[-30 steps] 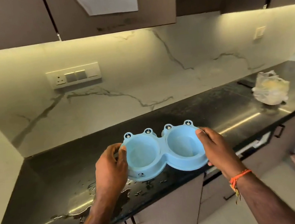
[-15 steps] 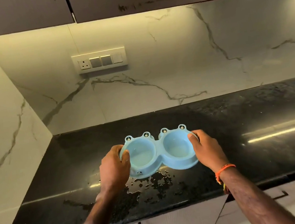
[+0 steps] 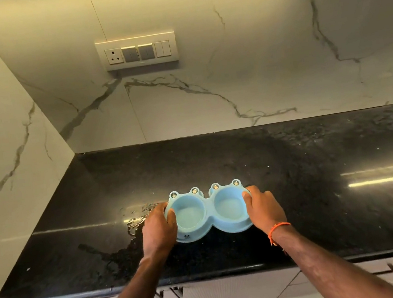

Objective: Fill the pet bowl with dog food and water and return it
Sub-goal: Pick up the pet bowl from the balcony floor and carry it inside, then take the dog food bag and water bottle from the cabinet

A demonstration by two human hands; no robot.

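A light blue double pet bowl (image 3: 209, 212), shaped like two frog heads with small eyes along its far rim, sits low over or on the black counter (image 3: 309, 183). Both of its cups look empty of food; I cannot tell whether there is water in them. My left hand (image 3: 159, 230) grips the bowl's left end, thumb over the rim. My right hand (image 3: 264, 206) grips the right end the same way. An orange thread band circles my right wrist.
A patch of spilled water (image 3: 135, 223) spreads on the counter left of the bowl and toward the front edge. A switch panel with a socket (image 3: 137, 51) is on the marble wall behind. Cabinet doors (image 3: 235, 292) lie below the counter.
The bowl has come down and in over the counter with both hands still on it. My view has tilted downward and shifted left; the plastic bag at the right has left the frame.
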